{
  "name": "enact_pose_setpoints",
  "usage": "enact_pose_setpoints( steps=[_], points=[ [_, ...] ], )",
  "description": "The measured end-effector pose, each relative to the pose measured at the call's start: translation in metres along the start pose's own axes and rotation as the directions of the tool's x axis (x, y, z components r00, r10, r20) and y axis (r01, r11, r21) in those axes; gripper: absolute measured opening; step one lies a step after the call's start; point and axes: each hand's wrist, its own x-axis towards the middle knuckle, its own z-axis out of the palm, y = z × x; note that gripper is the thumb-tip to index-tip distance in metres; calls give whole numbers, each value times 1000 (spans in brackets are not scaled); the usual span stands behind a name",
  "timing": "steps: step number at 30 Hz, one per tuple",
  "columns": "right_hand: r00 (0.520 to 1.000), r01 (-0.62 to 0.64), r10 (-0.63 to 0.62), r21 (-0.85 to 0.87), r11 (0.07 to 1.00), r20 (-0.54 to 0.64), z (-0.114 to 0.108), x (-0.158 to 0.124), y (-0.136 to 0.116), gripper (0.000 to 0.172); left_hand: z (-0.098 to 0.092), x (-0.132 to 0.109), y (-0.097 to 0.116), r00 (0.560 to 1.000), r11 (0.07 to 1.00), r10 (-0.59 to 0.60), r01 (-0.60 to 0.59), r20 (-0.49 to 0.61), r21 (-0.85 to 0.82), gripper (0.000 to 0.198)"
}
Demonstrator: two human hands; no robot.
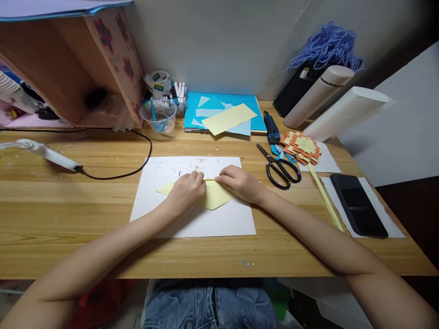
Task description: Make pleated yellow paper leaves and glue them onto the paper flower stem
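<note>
A folded pale yellow paper (216, 197) lies on a white sheet (206, 219) in the middle of the wooden desk (68, 219). My left hand (185, 189) rests on the paper's left part, fingers curled and pressing along its top fold. My right hand (240, 183) presses the same fold from the right, fingertips pinched on the paper's top edge. The two hands almost meet at the fold's middle. The paper's lower point sticks out between them.
Black scissors (281, 169) lie right of the sheet, with a blue cutter (272, 129), an orange and yellow paper flower (303, 148) and a phone (358, 205) beyond. A blue folder with paper pieces (222, 116), a plastic cup (159, 116) and markers stand behind. A glue gun with cable (44, 153) lies left.
</note>
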Motion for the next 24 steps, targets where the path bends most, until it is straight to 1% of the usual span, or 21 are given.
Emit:
enact_pose_setpoints(
  steps=[5, 7, 10, 13, 16, 20, 24],
  points=[
    [998, 2, 1, -39, 999, 65, -5, 0, -5, 30, -1, -3, 12, 999, 999, -45, 46, -4, 23, 37],
    [996, 3, 4, -78, 997, 90, -6, 0, -7, 31, 1, -5, 18, 998, 996, -57, 57, 2, 62, 37],
    [996, 13, -1, -143, 990, 84, -7, 0, -8, 31, 3, -10, 29, 997, 984, -76, 72, 17, 166, 34],
    [998, 27, -18, -151, 988, 59, -8, -1, -9, 31, 5, -15, 40, 992, 967, -122, 117, 11, 224, 33],
    [998, 34, -26, -153, 988, 48, -8, -1, -9, 31, 5, -18, 47, 982, 959, -186, 175, 30, 222, 38],
    [999, 45, -39, -186, 981, 39, -8, -1, -9, 29, 4, -19, 49, 967, 959, -251, 242, 50, 148, 39],
    [998, 57, -55, -191, 980, 14, -7, 0, -10, 27, 6, -19, 48, 961, 952, -264, 247, 83, 179, 40]
  ],
)
